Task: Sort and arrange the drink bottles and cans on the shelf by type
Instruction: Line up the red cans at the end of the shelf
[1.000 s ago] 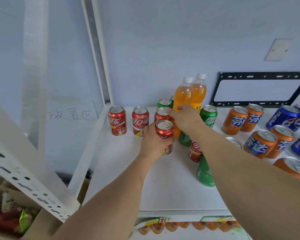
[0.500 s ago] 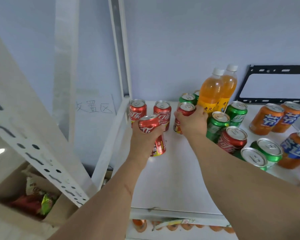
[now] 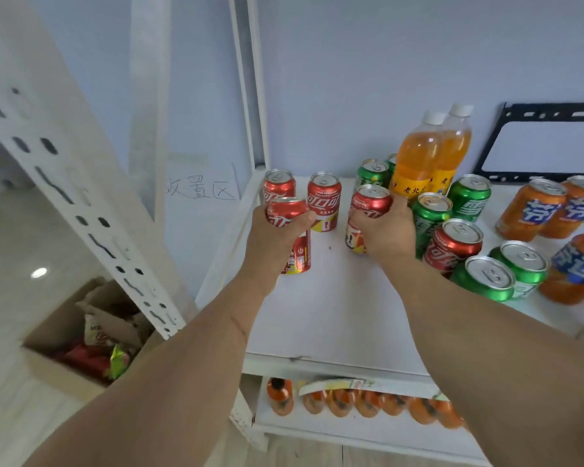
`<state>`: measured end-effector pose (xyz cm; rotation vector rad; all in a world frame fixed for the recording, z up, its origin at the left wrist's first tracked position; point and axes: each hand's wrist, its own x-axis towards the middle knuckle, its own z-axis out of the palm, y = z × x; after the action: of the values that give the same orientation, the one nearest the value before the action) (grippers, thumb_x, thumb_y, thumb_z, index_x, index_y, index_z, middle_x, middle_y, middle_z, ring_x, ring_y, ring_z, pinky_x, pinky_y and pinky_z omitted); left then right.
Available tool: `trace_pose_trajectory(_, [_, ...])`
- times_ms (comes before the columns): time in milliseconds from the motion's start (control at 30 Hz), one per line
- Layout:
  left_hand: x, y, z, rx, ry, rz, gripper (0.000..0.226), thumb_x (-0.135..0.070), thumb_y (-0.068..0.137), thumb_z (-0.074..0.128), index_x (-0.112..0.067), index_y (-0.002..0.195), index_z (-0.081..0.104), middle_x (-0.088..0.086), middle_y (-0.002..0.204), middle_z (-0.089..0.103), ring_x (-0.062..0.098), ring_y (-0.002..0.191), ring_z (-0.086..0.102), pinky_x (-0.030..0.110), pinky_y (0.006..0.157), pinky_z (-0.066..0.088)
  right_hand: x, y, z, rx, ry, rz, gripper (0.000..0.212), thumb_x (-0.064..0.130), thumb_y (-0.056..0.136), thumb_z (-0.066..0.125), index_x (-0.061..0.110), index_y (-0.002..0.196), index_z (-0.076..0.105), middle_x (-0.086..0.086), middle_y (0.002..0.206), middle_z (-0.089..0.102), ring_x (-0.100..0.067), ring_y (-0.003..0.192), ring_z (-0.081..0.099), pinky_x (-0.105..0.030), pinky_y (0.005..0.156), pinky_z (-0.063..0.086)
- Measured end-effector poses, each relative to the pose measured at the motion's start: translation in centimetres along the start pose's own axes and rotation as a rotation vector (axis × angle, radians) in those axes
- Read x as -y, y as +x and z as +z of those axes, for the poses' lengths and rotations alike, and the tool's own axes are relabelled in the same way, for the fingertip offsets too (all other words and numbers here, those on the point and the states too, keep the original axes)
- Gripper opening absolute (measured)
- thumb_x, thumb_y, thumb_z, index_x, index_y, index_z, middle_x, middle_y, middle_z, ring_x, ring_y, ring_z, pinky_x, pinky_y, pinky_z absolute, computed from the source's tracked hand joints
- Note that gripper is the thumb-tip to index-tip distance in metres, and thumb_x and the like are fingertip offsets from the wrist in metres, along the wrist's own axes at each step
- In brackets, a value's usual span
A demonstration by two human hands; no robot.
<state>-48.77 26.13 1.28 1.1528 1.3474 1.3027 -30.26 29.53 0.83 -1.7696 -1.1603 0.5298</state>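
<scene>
White shelf (image 3: 334,318) carries the drinks. Since a moment ago both red cans have moved left, toward the two cola cans (image 3: 323,200) at the back corner. The left hand (image 3: 277,237) grips one red can (image 3: 292,230), seemingly just touching the shelf; the right hand (image 3: 385,230) holds another can (image 3: 368,210). The cola group is nearly together.

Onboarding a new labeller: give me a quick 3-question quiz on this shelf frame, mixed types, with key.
1. True or false: both hands grip red cans.
2. The two orange bottles stand: A) at the shelf's front edge B) at the back by the wall C) on the floor.
3. Fill in: the cans right of the right hand are mostly ____ in colour.

Key: 1 true: left hand on one red can, right hand on another red can. 2 B. 3 green.
</scene>
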Motion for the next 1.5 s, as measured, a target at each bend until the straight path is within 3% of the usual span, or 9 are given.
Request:
trace_pose_trajectory(100, [-0.8, -0.6, -0.3, 0.003, 0.010, 0.017, 0.036, -0.031, 0.078, 0.082, -0.030, 0.104, 0.058, -0.007, 0.097, 0.069, 0.006, 0.084, 0.070, 0.023, 0.068, 0.053, 0.2, -1.3, -1.4, 0.075, 0.093, -0.058, 0.075, 0.043, 0.068, 0.081, 0.024, 0.133, 0.047, 0.000, 0.125, 0.061, -0.019, 0.108, 0.061, -0.041, 0.096, 0.051])
trace_pose_trajectory(233, [-1.5, -0.9, -0.8, -0.008, 0.012, 0.009, 0.057, -0.041, 0.074, 0.083, -0.023, 0.121, 0.057, -0.002, 0.105, 0.070, 0.014, 0.093, 0.070, 0.029, 0.072, 0.054, 1.7, -3.0, -2.7, 0.157, 0.224, -0.096, 0.057, 0.035, 0.077, 0.080, 0.022, 0.126, 0.054, 0.009, 0.108, 0.063, -0.010, 0.096, 0.061, -0.026, 0.085, 0.048])
trace_pose_trajectory(467, [-1.4, -0.1, -1.3, -0.011, 0.026, 0.003, 0.070, -0.047, 0.063, 0.084, -0.026, 0.123, 0.057, 0.000, 0.109, 0.069, 0.020, 0.098, 0.069, 0.041, 0.083, 0.058, 2.5, -4.8, -3.3, 0.231, 0.245, -0.131, 0.037, 0.033, 0.083, 0.075, 0.028, 0.112, 0.053, 0.010, 0.103, 0.063, -0.010, 0.094, 0.062, -0.026, 0.083, 0.048])
trace_pose_trajectory(667, [-0.5, 0.2, -1.3, 0.002, 0.015, 0.008, 0.051, -0.026, 0.078, 0.082, -0.029, 0.121, 0.053, -0.008, 0.105, 0.064, 0.014, 0.097, 0.064, 0.034, 0.085, 0.052, 1.8, -6.1, -3.1, 0.200, 0.238, -0.104, 0.045, 0.038, 0.087, 0.069, 0.023, 0.127, 0.053, 0.006, 0.110, 0.064, -0.012, 0.098, 0.062, -0.028, 0.084, 0.049])
trace_pose_trajectory(1000, [0.9, 1.6, -0.9, -0.081, 0.096, 0.022, 0.076, -0.027, 0.071, 0.087, -0.025, 0.135, 0.046, -0.003, 0.120, 0.061, 0.021, 0.110, 0.061, 0.048, 0.100, 0.050, 1.9, -7.1, -3.3, 0.160, 0.186, -0.091, 0.037, 0.039, 0.090, 0.065, 0.025, 0.121, 0.051, 0.006, 0.110, 0.062, -0.012, 0.097, 0.061, -0.025, 0.080, 0.045])
trace_pose_trajectory(1133, [1.3, 1.6, -0.9, -0.057, 0.080, 0.012, 0.079, -0.025, 0.070, 0.088, -0.027, 0.137, 0.045, -0.003, 0.123, 0.062, 0.020, 0.112, 0.061, 0.046, 0.100, 0.050, 2.0, -7.3, -3.2, 0.167, 0.151, -0.105, 0.045, 0.040, 0.089, 0.067, 0.022, 0.127, 0.051, 0.009, 0.108, 0.058, -0.010, 0.097, 0.058, -0.024, 0.082, 0.043])
trace_pose_trajectory(1267, [0.9, 1.0, -1.1, -0.069, 0.063, 0.023, 0.084, -0.028, 0.070, 0.088, -0.023, 0.140, 0.042, -0.003, 0.127, 0.058, 0.019, 0.117, 0.059, 0.033, 0.092, 0.051, 2.4, -7.4, -2.6, 0.194, 0.137, -0.105, 0.051, 0.039, 0.086, 0.071, 0.019, 0.130, 0.051, 0.006, 0.112, 0.060, -0.010, 0.099, 0.058, -0.026, 0.086, 0.046])
trace_pose_trajectory(1400, [0.5, -1.0, -2.0, -0.247, 0.485, 0.150, 0.077, -0.042, 0.085, 0.072, -0.013, 0.147, 0.037, 0.004, 0.145, 0.044, 0.022, 0.130, 0.047, 0.038, 0.101, 0.043, 2.7, -6.6, -1.5, 0.243, 0.129, -0.089, 0.062, 0.035, 0.083, 0.076, 0.018, 0.136, 0.048, 0.001, 0.125, 0.062, -0.015, 0.110, 0.059, -0.035, 0.098, 0.049])
trace_pose_trajectory(1500, [1.1, -2.8, -3.1, -0.270, 0.895, 0.497, 0.039, -0.034, 0.091, 0.062, -0.011, 0.123, 0.061, 0.008, 0.124, 0.061, 0.029, 0.110, 0.059, 0.041, 0.084, 0.051, 3.1, -6.0, -0.7, 0.276, 0.110, -0.088, 0.068, 0.034, 0.081, 0.078, 0.019, 0.138, 0.046, 0.000, 0.132, 0.059, -0.012, 0.110, 0.056, -0.032, 0.098, 0.046])
